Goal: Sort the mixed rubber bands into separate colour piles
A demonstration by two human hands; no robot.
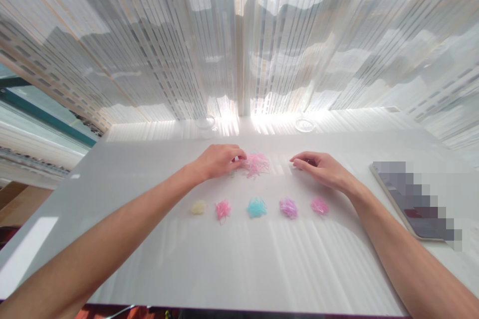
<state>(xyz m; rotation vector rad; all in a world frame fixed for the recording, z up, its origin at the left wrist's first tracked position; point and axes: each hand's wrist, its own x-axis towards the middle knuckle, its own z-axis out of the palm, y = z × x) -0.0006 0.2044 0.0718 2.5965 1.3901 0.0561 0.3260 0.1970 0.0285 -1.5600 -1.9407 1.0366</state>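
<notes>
My left hand [223, 160] is at the left edge of a loose pile of mixed pink and pale strands [256, 164], its fingers curled and pinched on something too small to name. To the right of the pile, my right hand [318, 165] rests just over the table, thumb and fingertips close together; what lies between them, if anything, cannot be made out. Nearer me, a row of small heaps runs from left to right: yellow [198, 207], pink [223, 210], light blue [257, 207], purple [288, 208] and deeper pink [320, 205].
A white table [239, 264] spreads under both arms. Two clear round dishes or lids, one at left [205, 123] and one at right [305, 125], stand by the sheer curtain [149, 60]. A tablet-like device [407, 209], partly pixelated, lies at the right.
</notes>
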